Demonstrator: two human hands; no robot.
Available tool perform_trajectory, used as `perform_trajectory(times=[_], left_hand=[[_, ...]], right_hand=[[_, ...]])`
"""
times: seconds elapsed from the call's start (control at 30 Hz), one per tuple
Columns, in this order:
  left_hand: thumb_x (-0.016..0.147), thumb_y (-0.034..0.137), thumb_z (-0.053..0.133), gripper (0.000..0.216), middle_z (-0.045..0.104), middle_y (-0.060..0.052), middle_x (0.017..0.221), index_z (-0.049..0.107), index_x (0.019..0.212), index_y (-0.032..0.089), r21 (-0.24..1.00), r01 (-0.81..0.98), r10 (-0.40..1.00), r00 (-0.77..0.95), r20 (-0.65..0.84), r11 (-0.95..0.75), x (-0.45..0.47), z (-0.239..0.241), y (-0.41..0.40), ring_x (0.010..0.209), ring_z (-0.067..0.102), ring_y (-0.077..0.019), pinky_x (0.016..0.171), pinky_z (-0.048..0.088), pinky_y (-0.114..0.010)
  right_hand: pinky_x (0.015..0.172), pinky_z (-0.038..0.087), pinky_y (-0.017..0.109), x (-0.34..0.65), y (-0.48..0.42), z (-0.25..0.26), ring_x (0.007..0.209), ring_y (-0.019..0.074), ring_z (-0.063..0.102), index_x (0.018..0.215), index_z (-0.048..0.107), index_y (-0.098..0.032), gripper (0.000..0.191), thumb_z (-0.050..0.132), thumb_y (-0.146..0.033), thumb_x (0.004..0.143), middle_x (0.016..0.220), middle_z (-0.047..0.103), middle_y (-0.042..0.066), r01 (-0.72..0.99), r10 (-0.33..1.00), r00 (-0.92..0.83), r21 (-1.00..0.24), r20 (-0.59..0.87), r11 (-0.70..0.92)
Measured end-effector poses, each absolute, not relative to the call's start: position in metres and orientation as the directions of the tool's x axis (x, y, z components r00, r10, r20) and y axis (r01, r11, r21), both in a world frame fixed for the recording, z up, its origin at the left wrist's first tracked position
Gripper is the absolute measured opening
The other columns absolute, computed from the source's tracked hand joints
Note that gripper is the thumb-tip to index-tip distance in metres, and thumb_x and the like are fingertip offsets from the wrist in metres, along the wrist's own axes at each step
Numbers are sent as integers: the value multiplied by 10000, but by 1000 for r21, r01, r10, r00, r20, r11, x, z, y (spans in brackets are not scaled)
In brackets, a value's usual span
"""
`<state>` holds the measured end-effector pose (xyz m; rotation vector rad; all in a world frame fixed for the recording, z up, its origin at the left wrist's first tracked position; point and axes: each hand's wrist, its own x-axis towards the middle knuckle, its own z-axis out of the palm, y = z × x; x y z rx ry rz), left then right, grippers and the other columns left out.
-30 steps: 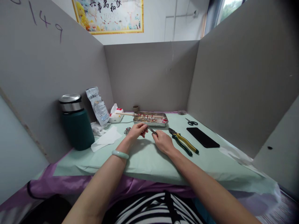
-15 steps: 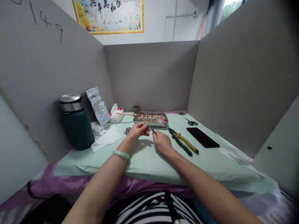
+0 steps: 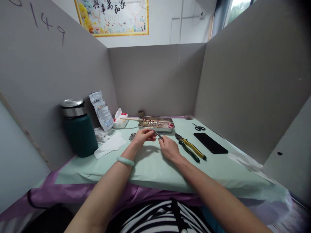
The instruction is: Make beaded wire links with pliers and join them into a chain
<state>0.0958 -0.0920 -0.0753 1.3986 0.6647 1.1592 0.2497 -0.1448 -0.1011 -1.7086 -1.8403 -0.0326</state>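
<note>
My left hand (image 3: 143, 136) is closed in a pinch over the middle of the table; what sits between its fingertips is too small to make out. My right hand (image 3: 169, 148) is wrapped round a slim metal tool (image 3: 158, 135), whose tip points up and left to the left fingertips. Whether the tool is tweezers or small pliers is unclear, as its handle is hidden in my palm. A small cluster of silvery and red beads (image 3: 132, 137) lies just left of my left hand. Behind both hands stands a metal tray (image 3: 157, 129) holding small red and gold pieces.
Across the tray rests a wooden stick (image 3: 131, 119) strung with red beads. Combination pliers (image 3: 190, 148), scissors (image 3: 199, 128) and a flat black slab (image 3: 211, 143) lie to the right. Leftward are a green flask (image 3: 81, 136), white paper (image 3: 110, 145) and a tissue pack (image 3: 120, 121). Grey panels enclose three sides.
Both hands stay almost in the same place, still meeting at the tool's tip. The view has shifted very slightly.
</note>
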Motion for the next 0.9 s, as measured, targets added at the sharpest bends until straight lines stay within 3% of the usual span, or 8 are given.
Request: perform_trajectory(times=[0.47, 0.9], left_hand=[[647, 318, 738, 225, 684, -49, 619, 689, 731, 114, 940, -8, 915, 226, 334, -341, 101, -75, -92, 604, 671, -182, 620, 546, -299], [685, 263, 692, 165, 677, -34, 598, 682, 752, 112, 950, 56, 933, 212, 290, -308, 103, -73, -96, 587, 664, -161, 602, 549, -270]], right_hand=[[695, 359, 312, 246, -150, -99, 924, 244, 564, 955, 560, -162, 206, 432, -319, 919, 962, 635, 108, 981, 848, 77, -192, 524, 30], [741, 392, 331, 243, -153, -97, 969, 255, 546, 989, 552, -166, 228, 417, -339, 928, 987, 621, 114, 985, 863, 99, -174, 495, -13]])
